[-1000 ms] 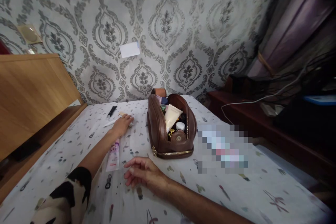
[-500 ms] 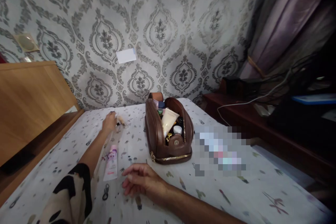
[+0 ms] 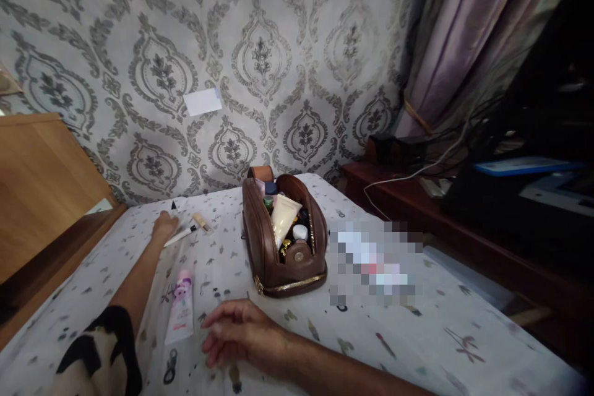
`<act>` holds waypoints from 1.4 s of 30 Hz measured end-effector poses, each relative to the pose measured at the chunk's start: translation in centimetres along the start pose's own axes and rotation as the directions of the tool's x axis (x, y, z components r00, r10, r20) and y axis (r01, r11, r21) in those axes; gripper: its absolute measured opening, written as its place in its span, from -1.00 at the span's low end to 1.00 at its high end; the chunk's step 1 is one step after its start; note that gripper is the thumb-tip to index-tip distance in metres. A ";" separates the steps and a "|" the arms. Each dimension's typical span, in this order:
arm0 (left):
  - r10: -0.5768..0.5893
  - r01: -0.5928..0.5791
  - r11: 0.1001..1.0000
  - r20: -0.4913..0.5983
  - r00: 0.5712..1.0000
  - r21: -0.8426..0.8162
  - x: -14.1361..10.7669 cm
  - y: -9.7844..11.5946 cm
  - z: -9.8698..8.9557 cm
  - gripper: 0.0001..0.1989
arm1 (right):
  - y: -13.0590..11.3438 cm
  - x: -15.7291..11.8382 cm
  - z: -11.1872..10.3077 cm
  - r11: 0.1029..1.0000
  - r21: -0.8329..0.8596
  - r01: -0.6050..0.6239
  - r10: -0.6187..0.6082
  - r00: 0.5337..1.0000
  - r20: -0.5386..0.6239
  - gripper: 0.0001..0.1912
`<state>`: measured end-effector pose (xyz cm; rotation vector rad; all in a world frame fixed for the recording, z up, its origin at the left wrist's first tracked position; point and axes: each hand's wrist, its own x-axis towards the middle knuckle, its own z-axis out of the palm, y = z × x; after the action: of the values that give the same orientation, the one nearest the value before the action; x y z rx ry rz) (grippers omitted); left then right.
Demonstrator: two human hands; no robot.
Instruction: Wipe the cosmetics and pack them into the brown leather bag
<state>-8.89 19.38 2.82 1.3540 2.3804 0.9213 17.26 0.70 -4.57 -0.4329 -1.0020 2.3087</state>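
My left hand (image 3: 164,226) is stretched to the far left of the bed cover, its fingers closed and partly hidden. A small black tip (image 3: 174,205) shows just past them; whether it is gripped is unclear. Beside this hand lie a slim white tube with a black end (image 3: 180,236) and a small beige tube (image 3: 200,221). Nearer to me, a pink and white cream tube (image 3: 180,312) lies flat. My right hand (image 3: 250,331) rests in front, loosely curled with fingers apart, holding nothing. Beyond it stands an unzipped brown toiletry bag (image 3: 288,275) containing a cream-coloured tube (image 3: 284,218) and a white-lidded jar (image 3: 300,232).
A patterned white cover (image 3: 371,359) spreads under everything. Right of the bag is a blurred-out patch (image 3: 375,263). A wooden panel (image 3: 37,167) borders the left; a dark red table (image 3: 408,198) with cables stands right. Patterned wallpaper (image 3: 260,55) is behind.
The view has turned slightly right. My left hand has drawn left, away from the slim white tube and beige tube, which now show clearly. My right hand keeps its loose curl.
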 end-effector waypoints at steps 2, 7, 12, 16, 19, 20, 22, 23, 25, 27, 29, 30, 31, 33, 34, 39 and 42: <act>0.004 0.001 0.987 0.031 1.000 -0.161 -1.6 0.2 -0.5 -0.69 | -0.3 -0.1 0.1 1.000 0.012 0.008 -0.008 1.000 -0.022 -0.44; 0.099 -0.017 0.887 0.155 0.983 -0.462 -9.2 -0.3 -1.0 -0.68 | -0.8 -0.3 0.5 0.998 0.055 0.038 -0.032 0.995 -0.096 -0.37; 0.166 0.083 0.762 0.317 0.934 -0.643 -18.0 -0.5 -1.5 -0.38 | -1.1 0.5 1.5 0.994 0.040 0.098 -0.092 0.986 -0.139 -0.19; 0.303 -0.127 0.815 0.228 0.925 -0.566 -21.7 0.6 -2.0 -0.30 | -1.2 1.4 2.2 0.986 -0.037 0.163 -0.167 0.976 -0.144 -0.20; 0.347 -0.223 0.822 0.150 0.926 -0.523 -22.7 1.1 -1.6 -0.29 | -0.9 1.5 2.5 0.970 -0.072 0.233 -0.243 0.943 -0.228 -0.18; 0.357 -0.241 0.822 0.138 0.924 -0.515 -22.9 1.1 -1.4 -0.29 | -0.8 1.5 2.4 0.965 -0.088 0.247 -0.262 0.932 -0.251 -0.18; 0.380 -0.277 0.828 0.125 0.917 -0.487 -23.2 0.5 -0.8 -0.31 | -0.5 1.3 2.3 0.955 -0.144 0.258 -0.290 0.913 -0.288 -0.24; 0.390 -0.295 0.833 0.119 0.913 -0.468 -23.3 0.1 -0.6 -0.33 | -0.4 1.3 2.2 0.950 -0.177 0.258 -0.302 0.904 -0.304 -0.28; 0.403 -0.320 0.840 0.111 0.909 -0.438 -23.6 -0.6 -0.3 -0.34 | -0.2 1.1 2.0 0.936 -0.242 0.258 -0.327 0.890 -0.318 -0.34; 0.398 -0.322 0.849 0.106 0.911 -0.419 -23.7 -1.2 -0.3 -0.34 | 0.0 1.0 1.9 0.917 -0.298 0.267 -0.354 0.888 -0.294 -0.39; 0.389 -0.316 0.852 0.101 0.916 -0.418 -23.7 -1.3 -0.5 -0.33 | 0.0 0.7 2.0 0.899 -0.335 0.281 -0.374 0.891 -0.258 -0.41; 0.384 -0.309 0.851 0.102 0.918 -0.424 -23.7 -1.2 -0.7 -0.34 | -0.1 0.5 2.1 0.894 -0.343 0.287 -0.381 0.891 -0.248 -0.41; 0.379 -0.300 0.850 0.106 0.919 -0.434 -23.7 -1.2 -0.8 -0.35 | -0.1 0.4 2.1 0.891 -0.350 0.289 -0.384 0.890 -0.244 -0.41; 0.368 -0.281 0.845 0.114 0.923 -0.455 -23.6 -1.0 -1.0 -0.37 | -0.3 0.0 2.2 0.888 -0.360 0.284 -0.385 0.889 -0.247 -0.40; 0.357 -0.268 0.846 0.117 0.927 -0.462 -23.6 -1.0 -1.0 -0.38 | -0.3 -0.1 2.1 0.888 -0.365 0.279 -0.383 0.889 -0.251 -0.40; 0.290 -0.178 0.847 0.155 0.944 -0.501 -23.0 -1.3 -1.0 -0.44 | -0.1 0.1 1.5 0.909 -0.321 0.265 -0.346 0.910 -0.228 -0.34; 0.197 -0.126 0.866 0.097 0.976 -0.484 -22.5 -1.2 -1.0 -0.53 | 0.0 0.3 1.3 0.929 -0.264 0.260 -0.318 0.926 -0.205 -0.30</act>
<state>1.82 -0.38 0.82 1.3717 1.7852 1.3012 16.37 0.20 -3.75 -0.6032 -1.1322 1.8302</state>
